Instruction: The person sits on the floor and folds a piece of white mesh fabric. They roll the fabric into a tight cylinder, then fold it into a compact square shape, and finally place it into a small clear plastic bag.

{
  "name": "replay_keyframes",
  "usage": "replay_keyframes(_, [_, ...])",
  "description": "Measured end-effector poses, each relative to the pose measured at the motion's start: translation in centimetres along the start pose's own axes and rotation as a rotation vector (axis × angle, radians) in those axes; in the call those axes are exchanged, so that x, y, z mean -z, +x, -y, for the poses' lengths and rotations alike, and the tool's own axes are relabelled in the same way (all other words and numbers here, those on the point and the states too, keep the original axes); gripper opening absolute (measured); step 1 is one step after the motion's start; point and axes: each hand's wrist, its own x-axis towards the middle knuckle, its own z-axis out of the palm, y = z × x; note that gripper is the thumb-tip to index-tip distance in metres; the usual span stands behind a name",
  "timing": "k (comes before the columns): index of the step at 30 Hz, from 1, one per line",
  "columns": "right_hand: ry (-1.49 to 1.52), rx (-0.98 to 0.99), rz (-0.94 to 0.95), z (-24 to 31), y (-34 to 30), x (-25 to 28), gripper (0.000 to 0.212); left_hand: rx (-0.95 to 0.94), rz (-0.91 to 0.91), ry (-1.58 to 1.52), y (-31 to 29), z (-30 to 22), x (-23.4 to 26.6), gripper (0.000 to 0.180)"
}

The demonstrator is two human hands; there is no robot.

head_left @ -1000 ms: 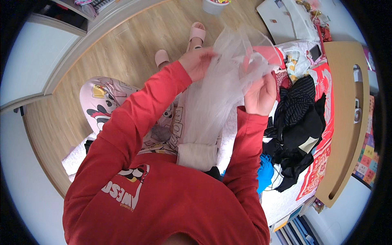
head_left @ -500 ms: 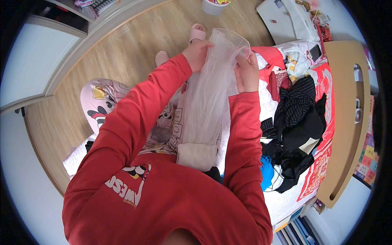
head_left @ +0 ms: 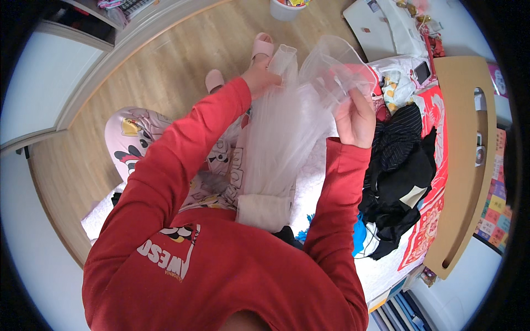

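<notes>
A white sheer tulle garment (head_left: 270, 138) lies lengthwise over my lap and the bed, its thicker white band (head_left: 264, 213) close to my stomach. My left hand (head_left: 261, 77) is closed on the tulle near its far end, where a narrow folded strip sticks out past the fingers. My right hand (head_left: 355, 118) pinches the edge of a loose see-through flap between thumb and fingers. That flap fans out to the right, apart from the bunched part. Both my arms are in red sleeves.
Dark clothes (head_left: 406, 171) are heaped on the bed to the right, with a blue piece (head_left: 359, 234) beside them. Beyond them stands a wooden headboard (head_left: 461, 165). My feet are in pink slippers (head_left: 263, 45) on the wood floor. A white bin (head_left: 286, 11) stands at the far edge.
My right hand has moved right and slightly nearer, drawing the sheer flap away from the rest. My left hand has shifted slightly left and nearer, still on the tulle.
</notes>
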Motion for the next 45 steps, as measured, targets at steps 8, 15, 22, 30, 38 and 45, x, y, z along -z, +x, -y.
replay_keyframes(8, [-0.074, 0.056, 0.012, 1.3, -1.5, -2.5, 0.036, -0.060, 0.275, 0.111, -6.7, -7.9, -5.2, 0.023])
replay_keyframes(15, [-0.454, -0.039, -0.120, 1.4, -6.8, -0.5, 0.029, -0.561, 0.027, 0.469, -11.0, -5.7, -5.9, 0.020])
replay_keyframes(22, [-0.189, 0.069, -0.138, 0.9, -9.1, -1.2, 0.033, -0.169, -0.313, 1.228, -5.3, -2.7, -0.7, 0.044])
replay_keyframes(30, [-0.153, 0.067, -0.137, 0.7, -9.4, -2.7, 0.047, -0.055, -0.056, 0.809, -1.1, -1.3, 2.7, 0.030])
replay_keyframes(38, [-0.162, 0.139, -0.240, 0.1, -8.5, -3.9, 0.055, 0.244, 0.403, -0.679, -4.6, -5.0, 0.4, 0.049])
replay_keyframes(45, [-0.291, 0.125, -0.164, 0.5, -7.7, -4.6, 0.048, 0.070, 0.556, -0.484, -5.6, -7.6, -2.5, 0.054])
